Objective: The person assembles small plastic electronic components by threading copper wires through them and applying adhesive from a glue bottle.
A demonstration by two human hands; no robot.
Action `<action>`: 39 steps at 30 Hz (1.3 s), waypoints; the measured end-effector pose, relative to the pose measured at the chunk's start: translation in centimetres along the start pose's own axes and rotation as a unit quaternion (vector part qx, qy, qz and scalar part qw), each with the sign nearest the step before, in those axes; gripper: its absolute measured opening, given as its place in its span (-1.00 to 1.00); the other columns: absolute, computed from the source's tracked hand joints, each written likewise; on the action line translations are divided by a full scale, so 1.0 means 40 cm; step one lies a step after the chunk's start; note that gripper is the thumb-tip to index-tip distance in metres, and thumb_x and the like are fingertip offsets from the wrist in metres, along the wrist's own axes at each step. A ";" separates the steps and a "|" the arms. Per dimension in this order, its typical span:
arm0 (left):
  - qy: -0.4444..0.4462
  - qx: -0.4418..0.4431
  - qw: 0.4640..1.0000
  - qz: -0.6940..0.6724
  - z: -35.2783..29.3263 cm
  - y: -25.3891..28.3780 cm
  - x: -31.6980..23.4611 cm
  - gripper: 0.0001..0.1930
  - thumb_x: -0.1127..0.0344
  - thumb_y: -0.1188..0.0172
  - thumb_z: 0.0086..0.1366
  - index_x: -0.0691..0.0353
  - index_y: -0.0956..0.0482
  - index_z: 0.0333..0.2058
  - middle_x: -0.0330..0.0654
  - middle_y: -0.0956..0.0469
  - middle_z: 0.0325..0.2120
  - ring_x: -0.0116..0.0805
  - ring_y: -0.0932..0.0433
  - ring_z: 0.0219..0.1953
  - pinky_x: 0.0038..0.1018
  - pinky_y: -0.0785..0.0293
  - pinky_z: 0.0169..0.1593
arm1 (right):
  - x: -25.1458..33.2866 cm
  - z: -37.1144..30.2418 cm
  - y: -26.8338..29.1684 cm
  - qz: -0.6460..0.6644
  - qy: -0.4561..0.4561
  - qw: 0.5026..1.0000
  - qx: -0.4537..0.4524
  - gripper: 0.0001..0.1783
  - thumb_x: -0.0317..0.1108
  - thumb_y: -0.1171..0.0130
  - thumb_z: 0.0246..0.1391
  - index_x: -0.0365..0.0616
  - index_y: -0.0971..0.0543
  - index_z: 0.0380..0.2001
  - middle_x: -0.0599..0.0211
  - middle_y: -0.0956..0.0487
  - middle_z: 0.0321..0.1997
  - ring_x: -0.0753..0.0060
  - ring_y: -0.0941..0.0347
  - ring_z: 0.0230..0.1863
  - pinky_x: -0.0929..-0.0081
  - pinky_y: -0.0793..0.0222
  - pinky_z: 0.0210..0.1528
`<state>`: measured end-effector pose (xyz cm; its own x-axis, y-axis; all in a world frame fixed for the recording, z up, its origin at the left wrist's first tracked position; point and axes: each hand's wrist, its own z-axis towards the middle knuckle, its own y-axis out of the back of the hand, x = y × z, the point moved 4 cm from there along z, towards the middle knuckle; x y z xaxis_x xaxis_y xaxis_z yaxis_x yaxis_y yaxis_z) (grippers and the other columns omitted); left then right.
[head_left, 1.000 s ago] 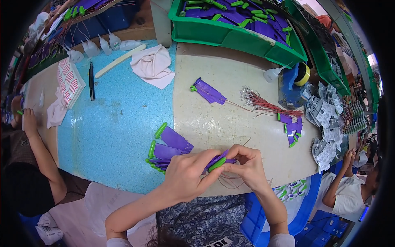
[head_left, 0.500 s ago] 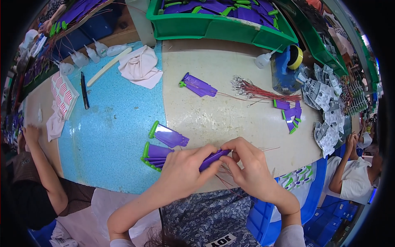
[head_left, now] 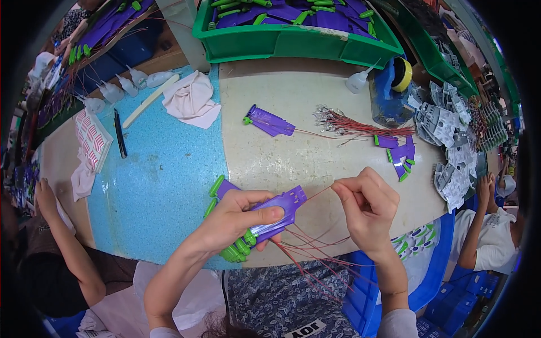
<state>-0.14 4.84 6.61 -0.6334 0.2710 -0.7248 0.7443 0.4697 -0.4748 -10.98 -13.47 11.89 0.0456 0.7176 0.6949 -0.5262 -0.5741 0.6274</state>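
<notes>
My left hand (head_left: pixel 234 217) grips a stack of flat purple plastic pieces (head_left: pixel 288 207), its thumb pressed on the top one. Their bright green ends (head_left: pixel 239 250) fan out below the palm. Between thumb and forefinger, my right hand (head_left: pixel 369 205) pinches the end of a thin red wire (head_left: pixel 319 195) running from the stack's tip. Several more wires (head_left: pixel 315 246) trail from the stack toward my lap. Another purple piece with a green end (head_left: pixel 216 186) is partly hidden by my left hand. Farther off lies a single purple piece (head_left: pixel 271 123) with a wire attached.
A bundle of red wires (head_left: pixel 360 127) and a few purple pieces (head_left: pixel 401 153) lie at right, near grey moulded parts (head_left: pixel 442 127). A green bin (head_left: pixel 298 46) stands at the back, a glue bottle (head_left: pixel 356 83) by it. At left, a blue mat (head_left: pixel 163 169) holds a cloth (head_left: pixel 194 104).
My hands have moved apart. The left now holds the purple stack turned face up, gathered from the table, while my right hand has drawn away to the right with a wire end.
</notes>
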 end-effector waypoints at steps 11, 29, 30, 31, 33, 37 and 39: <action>-0.051 -0.103 0.939 0.324 -0.002 -0.051 0.069 -0.77 0.16 -0.24 0.33 0.19 -0.62 -0.18 -0.22 -0.62 -0.54 -0.39 -0.56 -0.63 -0.44 -0.45 -0.53 | -0.119 0.174 -0.179 -0.041 0.121 0.991 0.037 -0.54 -0.34 -0.42 -0.11 -0.31 -0.58 -0.11 0.02 -0.58 -0.24 -0.01 -0.46 -0.12 0.21 -0.38 -0.07; -0.255 -0.179 0.694 0.649 -0.003 -0.031 0.044 -0.81 0.29 -0.36 0.14 0.21 -0.58 -0.32 -0.04 -0.54 0.11 -0.12 -0.62 -0.53 -0.32 -0.53 -0.43 | -0.335 -0.053 0.142 -0.231 0.043 0.972 0.014 -0.77 -0.58 -0.26 -0.10 -0.29 -0.59 -0.28 0.15 -0.50 -0.24 0.08 -0.41 -0.15 0.20 -0.36 -0.09; -0.260 -0.181 0.693 0.648 -0.008 -0.029 0.045 -0.81 0.29 -0.36 0.14 0.21 -0.59 -0.31 -0.07 -0.56 0.09 -0.14 -0.62 -0.52 -0.34 -0.53 -0.43 | -0.332 -0.033 0.151 -0.233 0.030 0.972 -0.001 -0.74 -0.61 -0.23 -0.10 -0.28 -0.61 -0.24 0.17 -0.50 -0.26 0.09 -0.40 -0.15 0.20 -0.35 -0.11; -0.257 -0.184 0.693 0.648 -0.012 -0.026 0.049 -0.81 0.29 -0.36 0.14 0.21 -0.59 -0.31 -0.07 -0.56 0.09 -0.14 -0.62 -0.52 -0.34 -0.53 -0.43 | -0.337 -0.015 0.157 -0.229 0.031 0.973 0.001 -0.74 -0.61 -0.23 -0.10 -0.28 -0.61 -0.24 0.17 -0.50 -0.26 0.09 -0.40 -0.15 0.20 -0.35 -0.11; -0.353 -0.167 0.668 0.634 -0.031 -0.038 0.055 -0.80 0.29 -0.37 0.13 0.19 -0.60 -0.30 -0.16 -0.58 0.06 -0.24 -0.62 -0.44 -0.39 -0.51 -0.36 | -0.342 0.013 0.158 -0.249 0.080 0.965 0.024 -0.63 -0.65 -0.21 -0.12 -0.25 -0.62 -0.15 0.17 -0.49 -0.27 0.10 -0.42 -0.17 0.20 -0.35 -0.12; -0.341 -0.104 0.656 0.666 -0.053 -0.070 0.087 -0.80 0.29 -0.35 0.13 0.17 -0.61 -0.27 -0.23 -0.60 0.00 -0.32 -0.62 -0.34 -0.42 -0.49 -0.27 | -0.336 0.005 0.134 -0.215 0.122 0.961 0.128 -0.53 -0.68 -0.21 -0.14 -0.20 -0.62 -0.06 0.17 -0.49 -0.25 0.09 -0.42 -0.16 0.20 -0.35 -0.12; -0.315 -0.093 0.630 0.704 -0.047 -0.093 0.103 -0.79 0.28 -0.33 0.15 0.17 -0.61 -0.24 -0.27 -0.62 -0.06 -0.34 -0.60 -0.30 -0.44 -0.46 -0.21 | -0.329 0.002 0.125 -0.164 0.047 0.979 0.114 -0.55 -0.67 -0.23 -0.18 -0.22 -0.63 -0.10 0.17 -0.48 -0.25 0.08 -0.41 -0.15 0.20 -0.35 -0.12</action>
<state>-5.93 5.79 6.34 0.8800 0.1701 -0.4435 0.3988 0.2428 0.8843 -14.14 -25.80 5.91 0.0965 0.9050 0.4143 -0.2930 -0.3720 0.8808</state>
